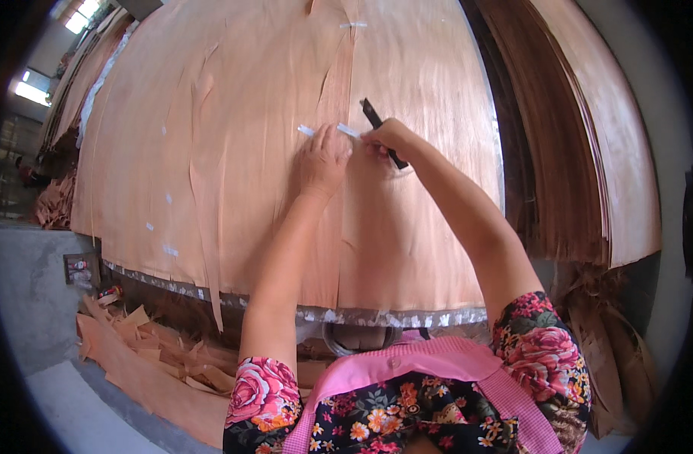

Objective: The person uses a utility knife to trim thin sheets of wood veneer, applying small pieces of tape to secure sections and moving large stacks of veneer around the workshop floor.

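Note:
A broad sheet of pale brown wood veneer (271,83) covers the table before me, with a lengthwise seam (345,227) between its pieces. My left hand (324,160) lies flat on the veneer just left of this seam, fingers pointing away from me. By its fingertips is a short white strip of tape (306,130). To the right, my right hand (392,138) is closed around a black utility knife (372,113), held at a slant. Another tape strip (348,131) reaches from the seam to my right fingertips; whether they pinch it, I cannot tell.
Farther along the seam sits another tape piece (353,25). A loose narrow veneer strip (203,189) lies at left and hangs over the near edge. Stacked veneer sheets (573,136) stand at right. Veneer scraps (146,363) cover the floor at lower left, near a small box (82,268).

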`<state>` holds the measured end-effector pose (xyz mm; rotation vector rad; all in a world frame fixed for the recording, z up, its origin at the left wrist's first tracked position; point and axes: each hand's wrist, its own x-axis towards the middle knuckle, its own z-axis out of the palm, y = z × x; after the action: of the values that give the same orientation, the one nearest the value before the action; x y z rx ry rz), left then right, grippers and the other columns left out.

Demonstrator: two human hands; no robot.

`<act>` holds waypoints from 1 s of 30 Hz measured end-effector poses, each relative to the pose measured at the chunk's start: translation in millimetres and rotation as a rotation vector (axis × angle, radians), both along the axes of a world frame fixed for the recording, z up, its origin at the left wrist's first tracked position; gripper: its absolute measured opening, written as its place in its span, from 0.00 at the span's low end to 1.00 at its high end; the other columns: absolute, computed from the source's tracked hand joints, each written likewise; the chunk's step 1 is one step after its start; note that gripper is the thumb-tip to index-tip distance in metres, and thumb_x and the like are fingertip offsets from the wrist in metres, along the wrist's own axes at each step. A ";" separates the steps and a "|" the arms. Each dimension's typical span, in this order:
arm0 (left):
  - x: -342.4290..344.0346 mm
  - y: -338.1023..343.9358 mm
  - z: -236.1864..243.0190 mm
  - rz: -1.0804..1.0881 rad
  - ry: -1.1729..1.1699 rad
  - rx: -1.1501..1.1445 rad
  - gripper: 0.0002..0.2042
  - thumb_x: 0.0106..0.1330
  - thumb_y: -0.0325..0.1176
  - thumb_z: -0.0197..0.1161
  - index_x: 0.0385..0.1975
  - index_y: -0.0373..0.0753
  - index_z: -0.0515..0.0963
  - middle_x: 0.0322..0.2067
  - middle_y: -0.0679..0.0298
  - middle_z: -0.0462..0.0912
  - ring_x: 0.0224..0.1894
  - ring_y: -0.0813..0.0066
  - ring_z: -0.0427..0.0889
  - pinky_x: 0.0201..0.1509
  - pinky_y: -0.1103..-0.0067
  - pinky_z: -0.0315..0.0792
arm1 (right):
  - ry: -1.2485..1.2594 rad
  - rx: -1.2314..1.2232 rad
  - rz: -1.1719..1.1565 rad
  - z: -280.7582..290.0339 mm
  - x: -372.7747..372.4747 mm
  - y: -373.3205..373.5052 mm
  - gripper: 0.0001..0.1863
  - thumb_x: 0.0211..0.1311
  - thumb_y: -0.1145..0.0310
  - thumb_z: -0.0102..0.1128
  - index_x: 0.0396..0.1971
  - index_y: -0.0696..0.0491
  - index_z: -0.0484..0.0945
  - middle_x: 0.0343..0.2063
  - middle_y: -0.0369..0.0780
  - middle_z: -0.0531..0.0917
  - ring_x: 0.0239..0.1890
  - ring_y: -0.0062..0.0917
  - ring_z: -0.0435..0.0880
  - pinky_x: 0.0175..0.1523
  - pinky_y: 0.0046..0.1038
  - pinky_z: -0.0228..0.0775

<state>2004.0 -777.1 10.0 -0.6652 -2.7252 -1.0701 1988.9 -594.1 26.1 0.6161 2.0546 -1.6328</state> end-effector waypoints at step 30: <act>226.6 -185.7 -25.8 0.526 0.109 0.168 0.24 0.48 0.33 0.63 0.47 0.35 0.68 0.53 0.54 0.65 0.55 0.56 0.62 0.59 0.66 0.56 | 0.063 -0.071 0.435 20.0 190.2 -212.9 0.12 0.51 0.66 0.58 0.23 0.61 0.76 0.13 0.37 0.75 0.13 0.18 0.72 0.16 0.20 0.63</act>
<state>2230.6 -962.8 -15.8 0.0254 -2.4646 -1.0657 2179.1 -807.0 46.1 0.0807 1.9875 -1.4703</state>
